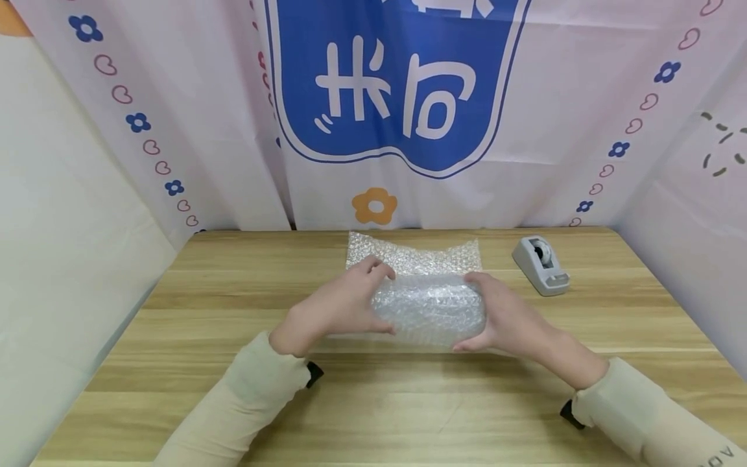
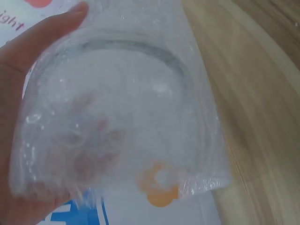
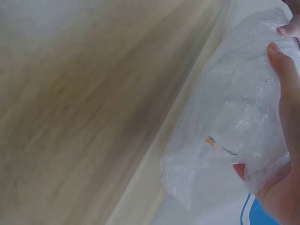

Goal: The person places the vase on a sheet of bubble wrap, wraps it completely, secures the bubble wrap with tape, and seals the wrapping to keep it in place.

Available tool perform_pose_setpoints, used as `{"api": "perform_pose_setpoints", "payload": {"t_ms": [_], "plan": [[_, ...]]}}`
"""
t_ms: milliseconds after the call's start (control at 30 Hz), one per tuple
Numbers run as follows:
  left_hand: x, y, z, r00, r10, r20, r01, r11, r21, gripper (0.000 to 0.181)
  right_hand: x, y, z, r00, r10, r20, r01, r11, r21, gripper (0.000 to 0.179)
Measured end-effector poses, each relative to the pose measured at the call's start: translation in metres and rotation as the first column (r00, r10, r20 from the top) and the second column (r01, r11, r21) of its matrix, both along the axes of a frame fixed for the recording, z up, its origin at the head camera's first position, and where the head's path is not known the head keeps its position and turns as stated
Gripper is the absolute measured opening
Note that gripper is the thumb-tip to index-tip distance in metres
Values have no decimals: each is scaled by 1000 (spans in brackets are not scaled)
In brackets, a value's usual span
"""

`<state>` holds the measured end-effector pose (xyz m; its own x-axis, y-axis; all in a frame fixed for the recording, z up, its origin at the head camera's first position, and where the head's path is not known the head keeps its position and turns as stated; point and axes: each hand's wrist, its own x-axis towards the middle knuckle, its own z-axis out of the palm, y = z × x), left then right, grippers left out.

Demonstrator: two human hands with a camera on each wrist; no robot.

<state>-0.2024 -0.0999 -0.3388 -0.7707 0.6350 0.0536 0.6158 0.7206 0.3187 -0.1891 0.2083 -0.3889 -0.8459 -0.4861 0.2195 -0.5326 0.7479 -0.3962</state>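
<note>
A clear bubble-wrap bundle (image 1: 428, 308) lies between both hands in the head view. Inside it, the left wrist view shows the curved rim (image 2: 131, 45) of a clear, glass-like vessel; its full shape is hidden by the wrap. My left hand (image 1: 344, 301) grips the bundle's left end, thumb on the near side and fingers over the far side. The other end is held by my right hand (image 1: 510, 318), likewise with thumb near and fingers far. Behind the bundle, an unrolled flap of bubble wrap (image 1: 414, 254) spreads toward the table's back edge.
A grey tape dispenser (image 1: 541, 264) with a roll in it stands at the back right of the wooden table (image 1: 385, 415). A printed white curtain (image 1: 327, 188) hangs right behind the table's back edge, and pale walls of fabric flank both sides.
</note>
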Motion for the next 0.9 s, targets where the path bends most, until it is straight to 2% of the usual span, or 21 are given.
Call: {"api": "perform_pose_setpoints", "payload": {"t_ms": [133, 433, 567, 900], "plan": [[-2, -6, 1, 998, 22, 63, -26, 997, 69, 82, -2, 3, -1, 1000, -10, 17, 10, 1000, -26, 124], [-18, -16, 0, 990, -24, 138, -1, 984, 179, 107, -10, 11, -4, 995, -49, 85, 56, 995, -82, 117], [-23, -17, -3, 987, -54, 150, 21, 978, 208, 103, -12, 13, -7, 994, -51, 93, 60, 993, -98, 118], [-29, -22, -15, 979, -49, 198, -5, 965, 263, 93, -16, 11, -6, 990, -40, 135, 57, 991, -122, 118]]}}
